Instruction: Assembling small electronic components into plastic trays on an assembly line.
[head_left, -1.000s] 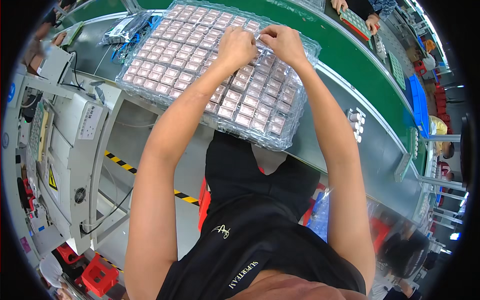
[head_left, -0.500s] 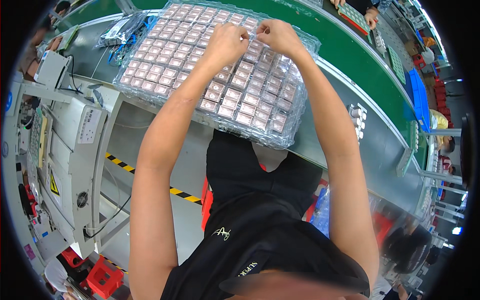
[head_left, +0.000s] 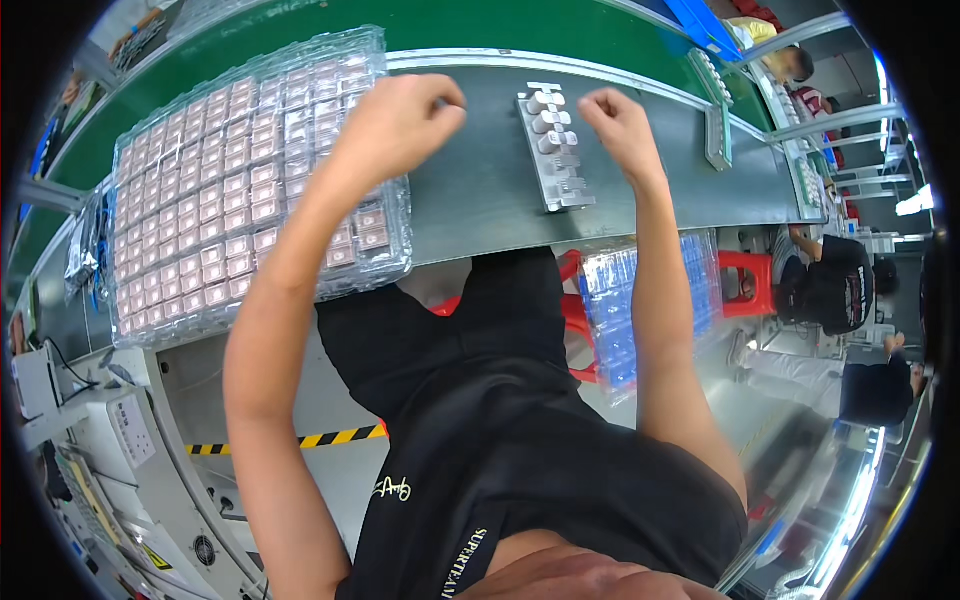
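Observation:
A metal fixture (head_left: 543,158) with a row of silver-white blocks stands on the dark bench between my hands. To its left, my left hand (head_left: 402,125) hovers past the right edge of a clear plastic tray (head_left: 400,225), fingers curled together. My right hand (head_left: 622,132) is just right of the fixture, its thumb and fingers pinched. Whatever either hand may hold is too small or hidden to make out. Rows of small square pinkish pieces (head_left: 210,180) fill much of the tray; my left forearm covers part of it.
A green conveyor belt (head_left: 470,30) runs behind the bench (head_left: 470,200). Below the bench at right are blue trays in clear plastic (head_left: 615,310) and a red stool (head_left: 748,283). A white machine (head_left: 140,440) stands at lower left. Another person (head_left: 835,285) is at far right.
My view has turned right, bringing the fixture between my hands. Both hands have left the space over the tray and moved right, farther apart from each other.

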